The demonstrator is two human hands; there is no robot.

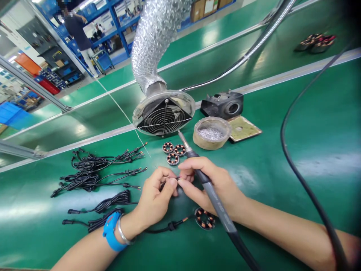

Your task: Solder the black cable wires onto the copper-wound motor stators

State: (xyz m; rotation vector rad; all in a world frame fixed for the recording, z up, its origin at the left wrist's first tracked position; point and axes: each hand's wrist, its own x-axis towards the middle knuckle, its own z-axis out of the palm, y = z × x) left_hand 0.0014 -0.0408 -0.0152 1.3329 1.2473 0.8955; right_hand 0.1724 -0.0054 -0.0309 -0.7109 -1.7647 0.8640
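My left hand [156, 197], with a blue wristband [112, 231] and a silver bangle on its wrist, is closed in a pinch on what looks like the end of a black cable [133, 203]. Fingertips hide most of that end. Against it, the thumb and finger of my right hand [208, 180] meet, while the same hand grips a soldering iron [213, 194] whose tip points away toward the fan. Below the hands lies a stator with copper windings [205, 219] beside a second cable's stripped end [172, 225]. Three small stators [173, 158] sit just beyond my fingers.
Bundles of black cables [87, 175] lie on the left of the green table. A fume extractor [166, 118] with foil duct stands ahead. Right of it are a round solder-filled bowl [211, 141], a tip-cleaning pad [244, 128] and a black holder [222, 105]. The iron's cord [299, 169] loops right.
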